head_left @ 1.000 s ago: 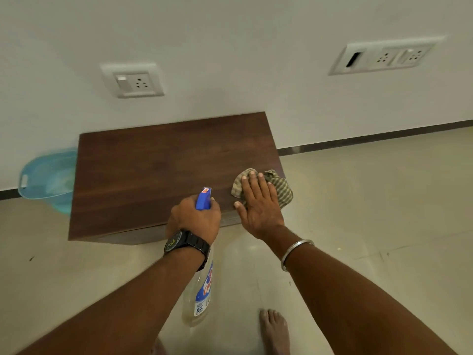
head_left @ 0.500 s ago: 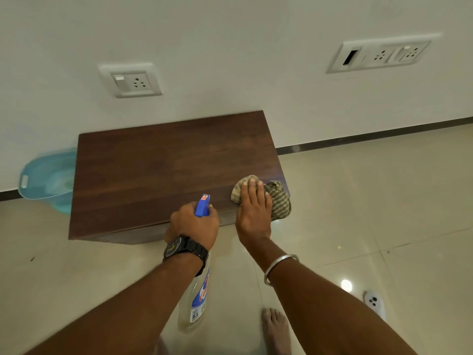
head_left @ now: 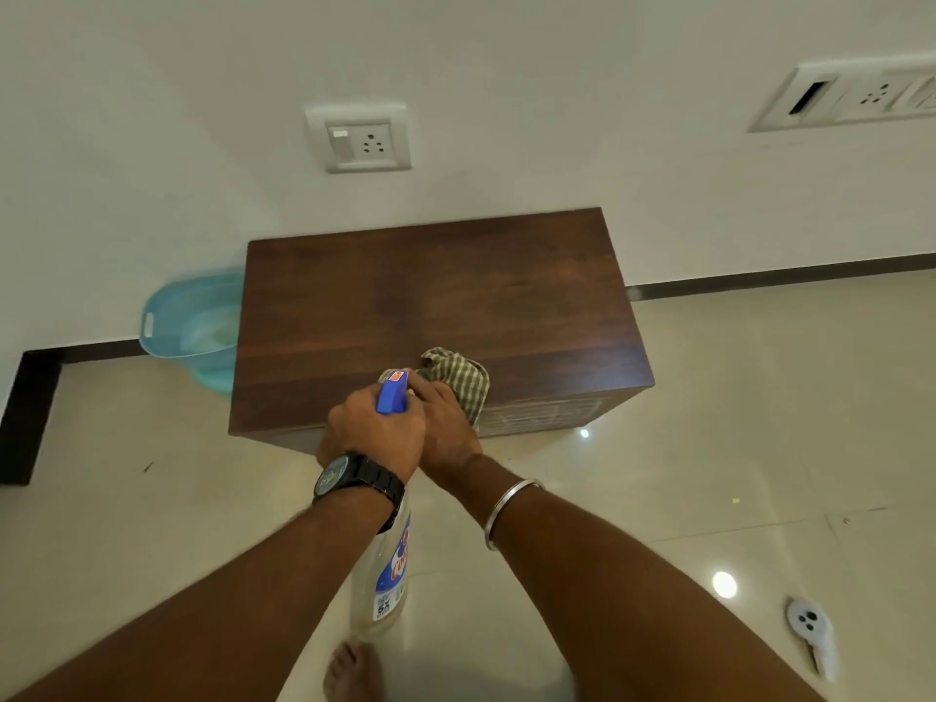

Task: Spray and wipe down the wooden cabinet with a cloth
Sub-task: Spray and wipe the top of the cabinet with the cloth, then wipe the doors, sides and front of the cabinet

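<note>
A low dark wooden cabinet (head_left: 456, 296) stands against the white wall. My left hand (head_left: 375, 433) grips a clear spray bottle (head_left: 387, 575) with a blue nozzle (head_left: 392, 392), held in front of the cabinet's near edge. My right hand (head_left: 445, 428) presses a green checked cloth (head_left: 458, 380) onto the cabinet top near the front edge, right beside the nozzle. The left hand partly covers the right hand's fingers.
A light blue plastic tub (head_left: 187, 326) sits on the floor left of the cabinet. Wall sockets (head_left: 362, 139) are above it, with another socket panel (head_left: 851, 96) at upper right. A white plug (head_left: 810, 630) lies on the tiled floor at lower right. My bare foot (head_left: 352, 671) is below.
My right hand slid the cloth leftward along the cabinet's front edge, from the right corner to the middle, ending beside my left hand. The view shifted, so the cabinet appears further right.
</note>
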